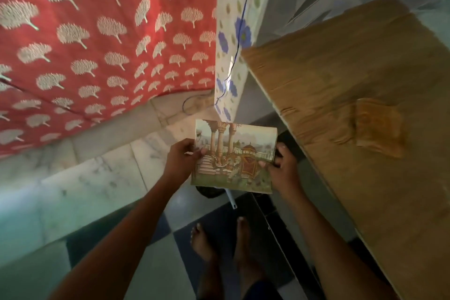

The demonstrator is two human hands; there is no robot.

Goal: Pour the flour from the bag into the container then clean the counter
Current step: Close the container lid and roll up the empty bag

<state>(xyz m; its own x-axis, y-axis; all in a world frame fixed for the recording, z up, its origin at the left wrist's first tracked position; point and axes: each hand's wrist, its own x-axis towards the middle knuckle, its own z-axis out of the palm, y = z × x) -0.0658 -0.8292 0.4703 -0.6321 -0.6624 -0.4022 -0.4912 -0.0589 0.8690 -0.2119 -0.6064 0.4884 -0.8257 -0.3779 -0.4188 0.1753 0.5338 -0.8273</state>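
The person stands barefoot and holds a picture card (pixel 235 153) out in front, one hand at each side. The left hand (pixel 180 161) pinches the card's left edge, thumb on the printed face and the other fingers (pixel 192 146) curled round behind it. The right hand (pixel 283 173) pinches the lower right edge in the same way, thumb pressed on the front and the fingers wrapped round the side. The card lies nearly flat between the two sets of fingers and shows columns and a decorated elephant.

Just to the right of the right fingers runs the long edge of the wooden desk (pixel 353 75), with a darker orange patch (pixel 379 129) on its top, further out from those fingers. Beyond the fingers stands a white panel with blue flowers (pixel 225 41), and a blue wire (pixel 239 29) hangs down it. To the left of the left fingers hangs a red cloth with pale tree shapes (pixel 97 44) above a pale marble ledge (pixel 97 178). Below the fingers are the bare feet (pixel 204 243) on a chequered floor (pixel 170 265).
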